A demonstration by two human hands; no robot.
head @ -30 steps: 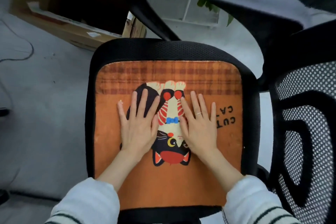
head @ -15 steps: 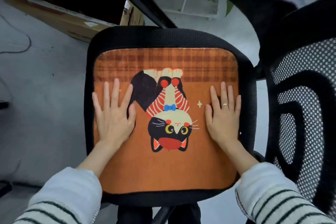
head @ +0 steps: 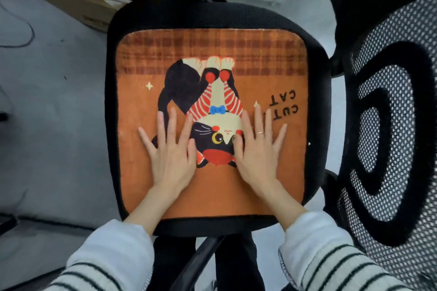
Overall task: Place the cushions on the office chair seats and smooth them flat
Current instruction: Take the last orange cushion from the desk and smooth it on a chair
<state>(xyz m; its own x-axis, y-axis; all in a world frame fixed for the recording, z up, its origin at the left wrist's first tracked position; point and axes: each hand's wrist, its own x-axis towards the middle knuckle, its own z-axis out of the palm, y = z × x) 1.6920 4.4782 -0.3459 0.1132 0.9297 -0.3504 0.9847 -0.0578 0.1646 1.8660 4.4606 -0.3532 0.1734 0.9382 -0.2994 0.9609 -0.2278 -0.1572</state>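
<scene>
Mesh chair back point(head: 387, 125) close right

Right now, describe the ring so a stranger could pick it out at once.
Start at the black office chair seat covered by the orange cat cushion. Two hands lie flat on the cushion either side of the cat's face; take the right hand. The ring is a thin band on one of its middle fingers, while the left hand shows no ring.
</scene>
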